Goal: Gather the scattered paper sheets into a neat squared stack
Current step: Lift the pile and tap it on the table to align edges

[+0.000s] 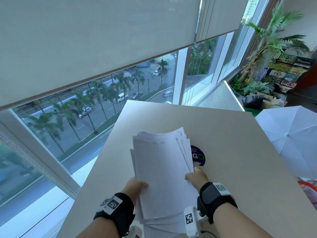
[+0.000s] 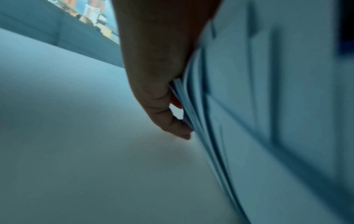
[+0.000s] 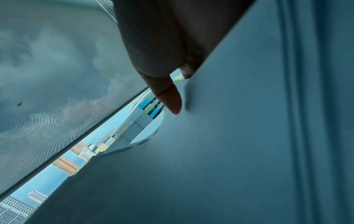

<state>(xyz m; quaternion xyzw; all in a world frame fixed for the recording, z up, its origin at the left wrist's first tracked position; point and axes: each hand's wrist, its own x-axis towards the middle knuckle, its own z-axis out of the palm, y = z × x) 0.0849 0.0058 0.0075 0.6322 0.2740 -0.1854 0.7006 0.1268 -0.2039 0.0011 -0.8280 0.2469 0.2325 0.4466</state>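
Note:
A thick bundle of white paper sheets (image 1: 161, 169) is held up off the beige table (image 1: 240, 152), its far end curling over and its edges uneven on the right. My left hand (image 1: 135, 186) grips the bundle's left edge, thumb on top. My right hand (image 1: 196, 176) grips the right edge. In the left wrist view my left hand (image 2: 164, 91) has its fingers curled round the fanned sheet edges (image 2: 201, 128). Seen from the right wrist, my right hand (image 3: 168, 68) pinches the paper (image 3: 239, 121) from the side.
A round dark blue sticker (image 1: 199, 156) lies on the table, partly behind the sheets. A white umbrella (image 1: 291, 140) stands past the table's right edge. Windows (image 1: 85, 103) run along the left and far sides, with potted plants (image 1: 267, 48) at the far right.

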